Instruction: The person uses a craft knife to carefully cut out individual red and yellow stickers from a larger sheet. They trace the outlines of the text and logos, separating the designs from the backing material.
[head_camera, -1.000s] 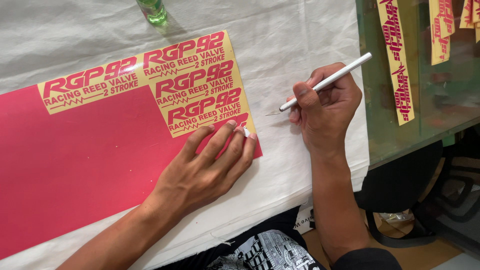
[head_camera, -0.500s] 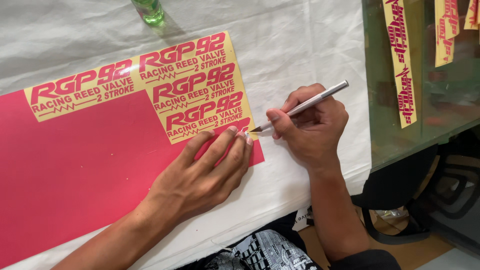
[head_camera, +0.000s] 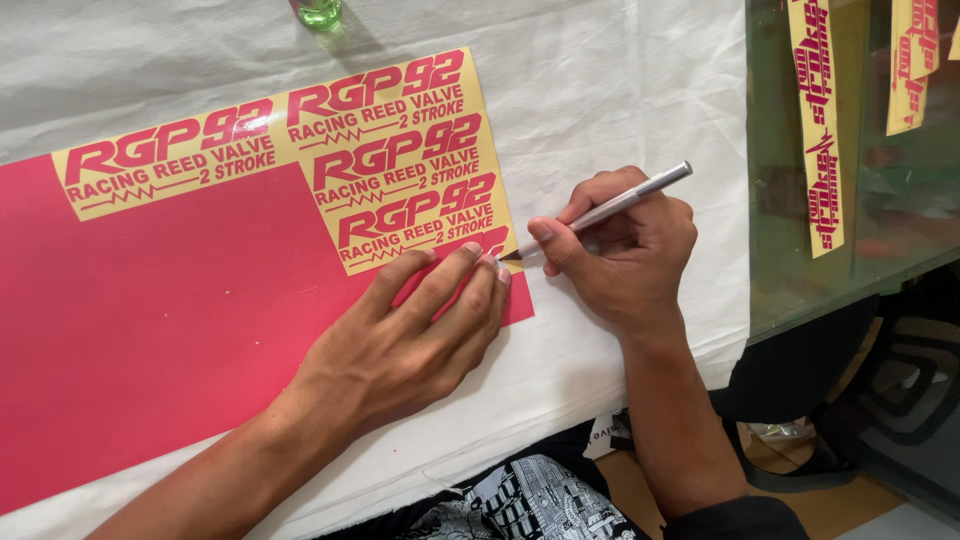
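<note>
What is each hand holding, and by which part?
Right hand grips the silver knife low on its shaft. Left hand holds nothing, lying flat on the red sheet.

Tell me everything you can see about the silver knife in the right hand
The silver knife is a slim, pen-like tool with a smooth, metallic-looking barrel. The right hand grips it like a pencil, tilted, its back end pointing up and right. Its tip meets the right edge of the red sheet, at the lowest yellow sticker, just beside the left hand's fingertips. The blade itself is too small to make out.

Left hand (head_camera: 400, 350) flat on red sheet (head_camera: 150, 330); right hand (head_camera: 620, 250) holds knife (head_camera: 610, 208).
</note>
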